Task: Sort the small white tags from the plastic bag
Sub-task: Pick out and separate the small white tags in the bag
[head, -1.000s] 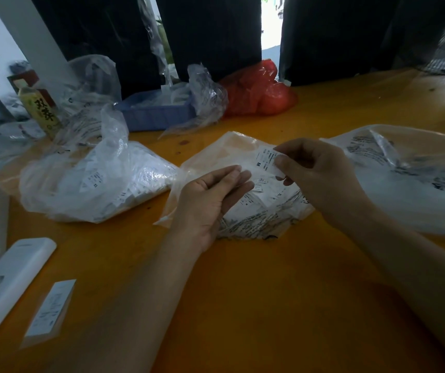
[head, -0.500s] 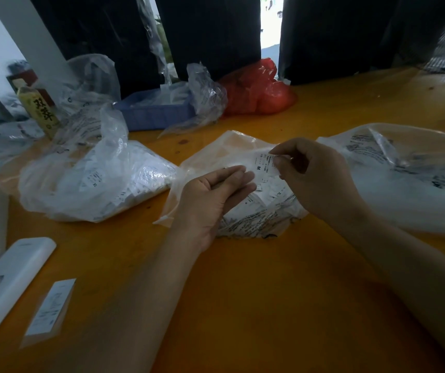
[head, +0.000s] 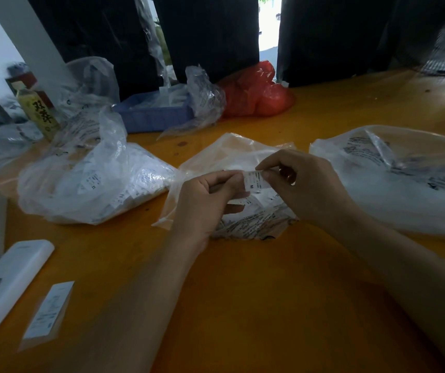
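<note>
Both hands meet above the centre plastic bag (head: 224, 154) on the orange tabletop (head: 256, 292). The right hand (head: 307, 184) pinches a small white tag (head: 255, 181) between thumb and forefinger, fingers closed on its right edge. The left hand (head: 207, 197) grips the tag's left edge, fingers curled together. More tags lie in the bag beneath

hands (head: 207, 200): 2 | clear bags (head: 92, 184): 3 | red bag (head: 256, 92): 1 | bottle (head: 39, 111): 1
</note>
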Demonstrator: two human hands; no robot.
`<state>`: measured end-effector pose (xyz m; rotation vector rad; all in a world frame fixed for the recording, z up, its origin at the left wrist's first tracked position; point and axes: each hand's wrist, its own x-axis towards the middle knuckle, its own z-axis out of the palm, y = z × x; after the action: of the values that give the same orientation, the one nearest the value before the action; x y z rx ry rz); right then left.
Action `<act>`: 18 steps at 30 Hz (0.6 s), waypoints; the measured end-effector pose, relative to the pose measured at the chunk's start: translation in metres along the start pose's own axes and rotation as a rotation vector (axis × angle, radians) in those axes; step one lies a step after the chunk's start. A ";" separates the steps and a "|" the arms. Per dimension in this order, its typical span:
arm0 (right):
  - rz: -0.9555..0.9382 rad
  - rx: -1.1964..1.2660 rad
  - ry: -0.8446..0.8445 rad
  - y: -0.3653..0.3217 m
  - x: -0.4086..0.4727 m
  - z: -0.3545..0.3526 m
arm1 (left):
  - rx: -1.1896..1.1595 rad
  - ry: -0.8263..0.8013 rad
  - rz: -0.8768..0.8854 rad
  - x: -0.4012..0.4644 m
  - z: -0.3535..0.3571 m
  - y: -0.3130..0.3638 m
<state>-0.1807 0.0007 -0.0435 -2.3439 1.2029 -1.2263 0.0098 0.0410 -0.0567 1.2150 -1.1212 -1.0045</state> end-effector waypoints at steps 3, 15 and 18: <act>0.071 0.043 0.103 0.002 0.001 -0.001 | -0.059 0.013 -0.011 0.002 -0.004 0.002; 0.110 0.089 0.095 0.001 0.000 -0.001 | -0.167 -0.009 -0.033 0.006 -0.005 -0.001; 0.114 0.121 0.124 0.001 0.001 -0.003 | -0.174 -0.007 -0.026 0.004 -0.004 0.000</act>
<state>-0.1836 -0.0002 -0.0421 -2.1102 1.2444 -1.3820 0.0149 0.0375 -0.0564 1.0888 -1.0037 -1.1035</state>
